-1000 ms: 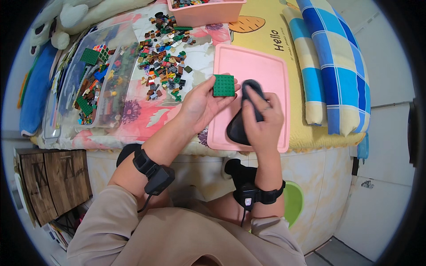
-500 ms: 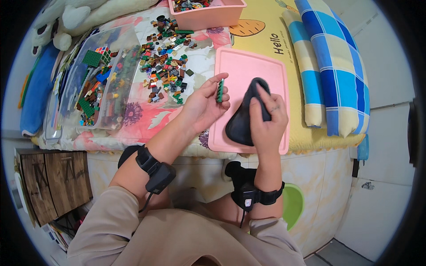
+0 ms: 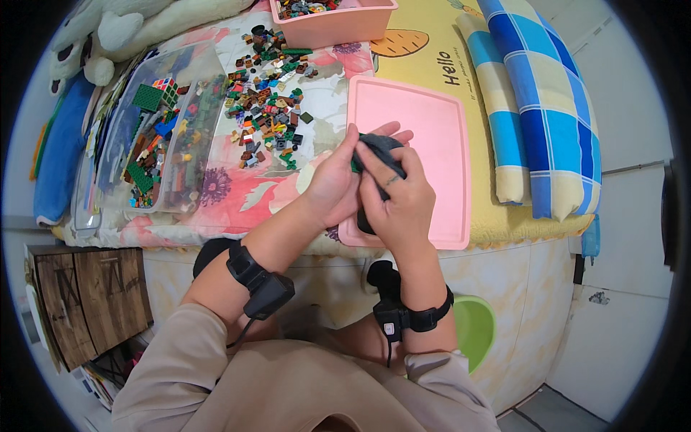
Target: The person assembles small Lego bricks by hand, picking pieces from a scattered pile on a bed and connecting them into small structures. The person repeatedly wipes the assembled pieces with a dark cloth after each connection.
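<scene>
My left hand point(image 3: 330, 186) has a green studded toy brick piece point(image 3: 355, 164) at its thumb, with only a sliver of green showing. Two of its fingertips stretch out past the cloth. My right hand point(image 3: 400, 205) grips a dark grey cloth point(image 3: 383, 146) and presses it against the brick piece, so the two hands meet. A lower part of the cloth hangs below the fingers. Both hands are over the left part of a pink plastic lid point(image 3: 439, 165) that lies on the bed.
Loose toy bricks point(image 3: 270, 108) spread over the floral sheet to the left. A clear bin point(image 3: 194, 144) of bricks stands beyond them, and a pink box point(image 3: 335, 29) at the back. Checked bedding point(image 3: 547, 108) lies to the right. Below the bed edge is a green basin point(image 3: 475, 331).
My right hand has moved left and up with the cloth, from above the lid to my left hand. The cloth now covers most of the green brick piece.
</scene>
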`<state>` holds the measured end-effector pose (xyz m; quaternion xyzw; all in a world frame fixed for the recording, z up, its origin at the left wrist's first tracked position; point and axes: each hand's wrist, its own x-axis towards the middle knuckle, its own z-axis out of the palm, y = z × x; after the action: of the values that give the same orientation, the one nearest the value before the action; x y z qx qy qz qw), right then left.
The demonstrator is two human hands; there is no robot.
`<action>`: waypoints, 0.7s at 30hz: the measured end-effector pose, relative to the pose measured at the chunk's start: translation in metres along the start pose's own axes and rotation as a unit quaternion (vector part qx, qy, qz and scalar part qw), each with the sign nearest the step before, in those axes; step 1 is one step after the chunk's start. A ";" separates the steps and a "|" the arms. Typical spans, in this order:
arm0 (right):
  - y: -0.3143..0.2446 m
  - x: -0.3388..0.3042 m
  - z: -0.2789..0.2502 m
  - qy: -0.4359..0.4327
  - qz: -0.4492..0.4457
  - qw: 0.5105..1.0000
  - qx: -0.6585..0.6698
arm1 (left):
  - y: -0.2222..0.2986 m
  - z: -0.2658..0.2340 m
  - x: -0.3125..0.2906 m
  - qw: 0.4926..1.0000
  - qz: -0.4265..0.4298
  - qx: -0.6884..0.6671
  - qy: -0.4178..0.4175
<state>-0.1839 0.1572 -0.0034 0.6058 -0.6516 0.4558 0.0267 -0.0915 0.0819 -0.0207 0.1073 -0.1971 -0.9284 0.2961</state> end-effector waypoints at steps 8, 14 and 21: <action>0.028 0.008 0.001 0.063 0.179 0.982 -0.019 | -0.009 -0.003 0.003 0.999 -0.023 0.026 0.016; 0.032 0.011 -0.019 0.133 0.110 0.983 0.068 | 0.005 -0.009 0.005 0.997 -0.044 -0.064 0.026; 0.014 -0.001 -0.008 -0.121 0.054 0.989 0.072 | -0.005 -0.013 0.006 0.998 -0.039 0.023 0.046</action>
<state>-0.1987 0.1605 -0.0072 0.6209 -0.6474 0.4252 -0.1207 -0.0945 0.0777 -0.0352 0.1645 -0.1997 -0.9285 0.2663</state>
